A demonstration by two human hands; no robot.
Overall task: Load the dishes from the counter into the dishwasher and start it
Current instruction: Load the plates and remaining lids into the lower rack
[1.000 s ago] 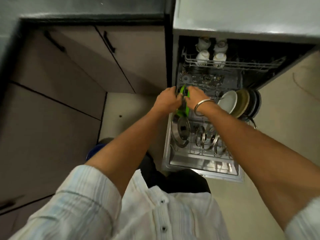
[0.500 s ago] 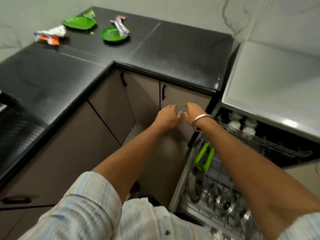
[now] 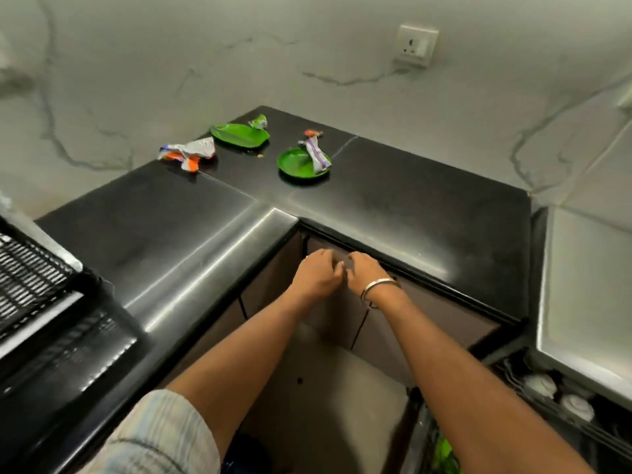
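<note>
Left hand (image 3: 316,277), right hand (image 3: 366,273): empty, loosely curled, raised from dishwasher (image 3: 561,405) since a second ago. Two green plates (image 3: 239,134) (image 3: 297,162): remaining on worktop (image 3: 410,200) under wrappers (image 3: 188,152), next to load.

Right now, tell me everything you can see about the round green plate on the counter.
The round plate is bright green, glossy, plastic-looking, with a shallow raised rim. It lies flat on the black counter, near the back corner. A crumpled purple-and-white wrapper rests across its right side. Neither hand touches it.
</note>
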